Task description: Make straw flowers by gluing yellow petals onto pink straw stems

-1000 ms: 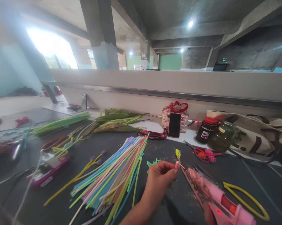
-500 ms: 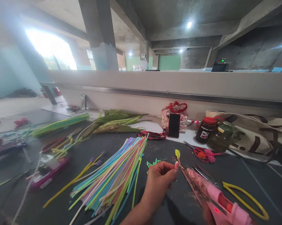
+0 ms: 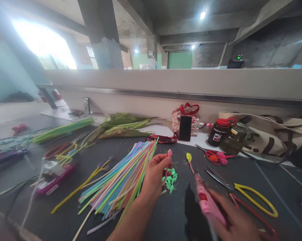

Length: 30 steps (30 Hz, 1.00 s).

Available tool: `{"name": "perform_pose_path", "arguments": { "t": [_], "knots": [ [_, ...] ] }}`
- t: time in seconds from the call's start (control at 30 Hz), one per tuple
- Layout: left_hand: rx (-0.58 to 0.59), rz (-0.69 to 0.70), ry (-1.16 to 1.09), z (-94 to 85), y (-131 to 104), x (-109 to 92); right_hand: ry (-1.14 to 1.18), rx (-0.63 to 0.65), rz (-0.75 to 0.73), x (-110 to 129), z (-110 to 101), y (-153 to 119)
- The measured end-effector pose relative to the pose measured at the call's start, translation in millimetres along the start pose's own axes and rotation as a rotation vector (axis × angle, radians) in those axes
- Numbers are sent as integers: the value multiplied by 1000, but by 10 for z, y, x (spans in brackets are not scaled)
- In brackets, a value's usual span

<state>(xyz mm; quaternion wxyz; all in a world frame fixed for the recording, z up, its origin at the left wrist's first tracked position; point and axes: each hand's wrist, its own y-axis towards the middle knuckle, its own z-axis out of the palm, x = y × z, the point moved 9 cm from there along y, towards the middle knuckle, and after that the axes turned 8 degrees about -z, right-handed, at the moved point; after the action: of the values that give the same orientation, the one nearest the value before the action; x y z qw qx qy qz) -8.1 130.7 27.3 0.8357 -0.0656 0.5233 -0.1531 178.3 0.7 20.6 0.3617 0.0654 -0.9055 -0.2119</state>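
Observation:
My left hand [image 3: 153, 172] pinches a pink pipe cleaner [image 3: 169, 153], its curled tip standing above the fingertips. In my right hand [image 3: 235, 214] is a pink hot glue gun [image 3: 207, 202], its nozzle pointing away from me. The nozzle end lies close over a pink stem with a yellow knotted head [image 3: 188, 157]. Cut green pieces [image 3: 172, 182] lie in a small heap just beyond and beside my left hand. Left of that hand spreads a big bundle of pastel pipe cleaners [image 3: 123, 180], partly covered by my forearm.
Scissors with yellow and red handles [image 3: 258, 197] lie right of the glue gun. Red-handled scissors [image 3: 212, 156] are farther back. A phone [image 3: 185, 128] leans on a patterned bag, near a black bottle [image 3: 217, 134] and a jar [image 3: 235, 139]. Corn husks [image 3: 123, 125] lie at the back left.
My left hand has moved left and up with the pink pipe cleaner, uncovering more green pieces. The glue gun has drawn away from it, its nozzle swinging to point farther forward.

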Motion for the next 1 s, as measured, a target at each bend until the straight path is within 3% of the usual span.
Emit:
{"name": "perform_pose_path", "arguments": {
  "t": [0.13, 0.23, 0.43, 0.5, 0.6, 0.67, 0.77, 0.87, 1.0],
  "knots": [
    [27, -4, 11, 18, 23, 23, -299, 188, -175, 81, 301, 72],
    [75, -30, 24, 90, 2, 77, -332, 300, -148, 170, 470, 93],
    [79, -79, 76, 151, -21, 189, -382, 302, -51, 333, 581, 103],
    [92, -70, 82, 167, -24, 217, -392, 289, -60, 374, 518, 84],
    [95, -72, 93, 168, -25, 273, -344, 233, -116, 367, 220, 68],
    [97, -88, 102, 173, -31, 313, -282, 178, -61, 177, -90, 67],
    [108, -103, 119, 209, -60, 349, -300, 192, 8, -203, -426, 57],
    [135, -110, 130, 276, -107, 377, -306, 262, -17, -425, -481, 35],
    [182, -151, 134, 356, -150, 465, -310, 360, -94, -434, -290, 18]
  ]
}}
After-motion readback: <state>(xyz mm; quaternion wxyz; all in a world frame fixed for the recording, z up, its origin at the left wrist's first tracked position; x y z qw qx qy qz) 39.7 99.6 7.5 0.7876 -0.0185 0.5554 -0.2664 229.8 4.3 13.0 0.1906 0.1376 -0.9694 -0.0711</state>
